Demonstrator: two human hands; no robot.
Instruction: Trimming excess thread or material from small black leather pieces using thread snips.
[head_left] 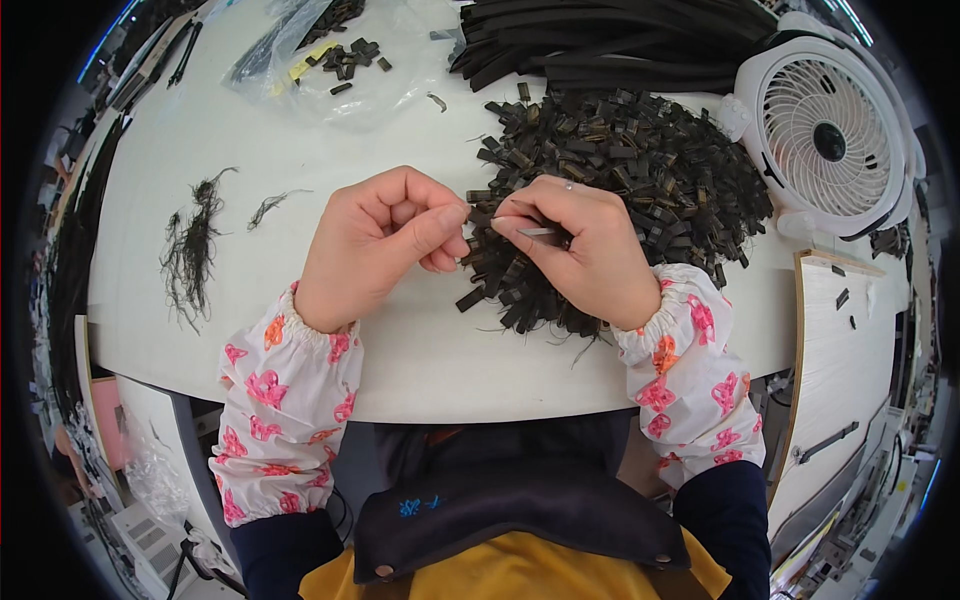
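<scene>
Silvery metal at the centre, a slim tool (540,235) lying across the right hand (585,240), gripped between thumb and curled fingers, probably tucked in that way to spare the fingertips. Just left of that grip, the left hand (385,240), thumb and forefinger pinched together near the other fingertips, perhaps for fine work at close range; impossible to tell whether closed on a small piece. Beneath and beyond the right grip, a broad heap of small black tabs (650,170), presumably kept there for a short reach. Well left of the left hand, a tangle of dark threads (193,255), likely set apart from the tabs, with a smaller wisp (268,208) nearer the wrist. Beyond the left grip, a clear plastic bag (400,85) bearing loose black pieces (348,62). Beyond the heap, long black strips (600,45) laid alongside one another; right of both, a white fan (830,140).
</scene>
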